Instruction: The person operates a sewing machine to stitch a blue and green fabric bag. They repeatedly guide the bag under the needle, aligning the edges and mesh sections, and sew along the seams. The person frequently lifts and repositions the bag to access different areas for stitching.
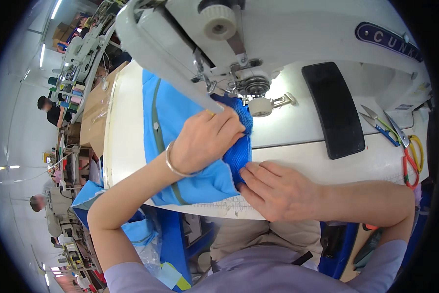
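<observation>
Light blue fabric (200,180) with a grey-green zipper strip lies on the white sewing table, a darker blue mesh piece (238,154) along its right edge. My left hand (207,136), a bangle on its wrist, presses on the mesh and fabric close to the sewing machine's needle area, its fingers closed on the cloth. Nearer to me, my right hand (278,190) pinches the mesh's lower right edge. Above both hands is the white sewing machine (297,29); its presser foot and needle are mostly hidden behind my left fingers and machine parts.
A black phone (333,110) lies right of the needle area. Beyond it are thread snips (383,128) and scissors with red and yellow handles (409,156). More blue fabric (141,229) hangs below the table's left side. Other people and machines (75,93) are at far left.
</observation>
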The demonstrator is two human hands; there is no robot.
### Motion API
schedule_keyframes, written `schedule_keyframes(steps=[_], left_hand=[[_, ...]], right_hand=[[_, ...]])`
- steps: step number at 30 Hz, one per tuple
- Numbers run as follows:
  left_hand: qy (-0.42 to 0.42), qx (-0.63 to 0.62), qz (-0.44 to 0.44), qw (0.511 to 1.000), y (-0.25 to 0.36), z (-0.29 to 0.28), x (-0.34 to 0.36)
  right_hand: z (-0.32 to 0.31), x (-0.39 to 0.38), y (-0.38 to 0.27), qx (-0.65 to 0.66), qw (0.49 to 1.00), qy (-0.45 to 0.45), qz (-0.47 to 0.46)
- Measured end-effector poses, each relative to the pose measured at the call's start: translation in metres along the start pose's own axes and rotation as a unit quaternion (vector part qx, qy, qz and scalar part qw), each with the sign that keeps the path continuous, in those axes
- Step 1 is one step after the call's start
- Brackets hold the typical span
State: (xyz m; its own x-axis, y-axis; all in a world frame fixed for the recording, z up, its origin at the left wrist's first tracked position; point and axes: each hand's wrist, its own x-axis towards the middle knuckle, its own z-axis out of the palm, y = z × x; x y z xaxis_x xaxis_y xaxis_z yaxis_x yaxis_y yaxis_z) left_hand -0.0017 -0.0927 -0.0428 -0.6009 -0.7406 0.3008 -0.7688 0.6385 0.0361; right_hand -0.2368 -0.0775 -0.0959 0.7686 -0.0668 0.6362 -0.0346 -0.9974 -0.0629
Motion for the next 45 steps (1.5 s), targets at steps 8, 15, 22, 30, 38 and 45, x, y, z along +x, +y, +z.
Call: schedule_keyframes(steps=[8,15,22,30,38,45], left_hand=[[-0.035,-0.073,-0.052,0.995,0.014,-0.022,-0.016],[-0.028,0.025,0.031,0.999,-0.013,-0.01,-0.018],[0.04,0.094,0.128,0.986,-0.007,-0.009,-0.015],[-0.051,0.079,0.093,0.991,0.01,-0.019,-0.012],[-0.031,0.053,0.101,0.993,-0.004,-0.013,-0.007],[-0.035,0.057,0.136,0.988,-0.009,-0.009,-0.014]], right_hand=[[0.001,-0.001,-0.002,-0.003,1.0,0.009,0.003],[-0.001,0.0,0.001,0.013,1.0,0.008,0.006],[0.004,0.0,-0.002,0.004,1.0,0.023,0.011],[0.001,0.0,-0.002,0.005,1.0,0.018,0.019],[0.002,-0.001,-0.001,0.0,1.0,0.018,0.019],[0.001,-0.001,-0.001,-0.009,1.0,0.017,0.013]])
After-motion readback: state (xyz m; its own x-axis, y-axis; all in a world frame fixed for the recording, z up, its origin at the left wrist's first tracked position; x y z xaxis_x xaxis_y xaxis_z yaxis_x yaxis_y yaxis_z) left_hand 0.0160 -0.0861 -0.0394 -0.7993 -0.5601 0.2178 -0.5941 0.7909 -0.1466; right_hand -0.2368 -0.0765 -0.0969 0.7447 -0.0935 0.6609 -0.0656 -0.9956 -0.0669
